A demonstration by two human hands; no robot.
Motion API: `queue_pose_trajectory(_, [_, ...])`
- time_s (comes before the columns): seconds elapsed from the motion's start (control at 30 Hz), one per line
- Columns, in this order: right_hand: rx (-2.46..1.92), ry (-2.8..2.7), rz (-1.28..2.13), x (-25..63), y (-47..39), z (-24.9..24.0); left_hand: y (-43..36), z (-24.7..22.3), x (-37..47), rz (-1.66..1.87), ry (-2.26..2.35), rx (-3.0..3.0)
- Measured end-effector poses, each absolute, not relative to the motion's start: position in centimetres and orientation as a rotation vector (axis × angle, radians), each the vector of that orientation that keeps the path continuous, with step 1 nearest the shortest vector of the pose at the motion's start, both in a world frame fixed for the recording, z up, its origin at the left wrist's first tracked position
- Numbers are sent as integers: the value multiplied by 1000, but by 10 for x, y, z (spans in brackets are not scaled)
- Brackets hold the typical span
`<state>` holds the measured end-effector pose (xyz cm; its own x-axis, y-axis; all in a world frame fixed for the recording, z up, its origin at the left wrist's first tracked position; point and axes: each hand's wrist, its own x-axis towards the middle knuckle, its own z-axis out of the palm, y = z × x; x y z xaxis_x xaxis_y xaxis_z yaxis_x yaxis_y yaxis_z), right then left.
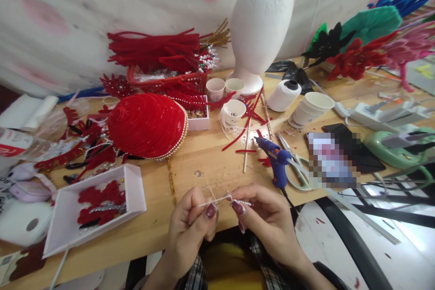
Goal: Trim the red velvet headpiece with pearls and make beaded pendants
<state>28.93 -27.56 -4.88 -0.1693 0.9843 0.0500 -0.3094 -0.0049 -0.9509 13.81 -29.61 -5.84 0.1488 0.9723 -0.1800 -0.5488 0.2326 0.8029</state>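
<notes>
Both hands are raised just over the table's front edge, close together. Between finger and thumb, my left hand (192, 222) pinches a thin pale thread (210, 201), which runs across to the other hand. My right hand (268, 217) is closed on a short string of small white beads (245, 203) where the thread meets it. Loose thread loops up behind my left fingers. Beyond the hands lies a red cone-shaped hat (146, 124) with beads along its rim. A blue glue gun (277, 158) and scissors (295, 167) lie past my right hand.
A white foam head (263, 22) stands at the back beside a red basket (163, 79) of red stems. Paper cups (234, 111), a white thread spool (284, 95) and a phone (329, 158) are on the table. A white box (136, 186) of red pieces sits left.
</notes>
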Motion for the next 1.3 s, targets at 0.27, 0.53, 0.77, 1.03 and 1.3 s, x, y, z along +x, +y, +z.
queue_pose_trajectory(0.27, [-862, -1101, 1542, 293, -275, -52, -297, -54, 139, 1158, 894, 640])
queue_pose_trajectory(0.53, [-855, -1055, 1536, 289, -271, -54, -299, -54, 140, 1148, 960, 715])
queue_pose_trajectory(0.77, [-891, -1038, 1623, 291, -268, -59, -298, -64, 139, 1279, 1057, 1110])
queue_pose_trajectory(1.03, [-624, -694, 2003, 289, -257, -72, -286, -78, 136, 1338, 1257, 1872])
queue_pose_trajectory(1.3, [-844, -961, 1702, 295, -259, -70, -284, -72, 132, 1240, 1334, 1920])
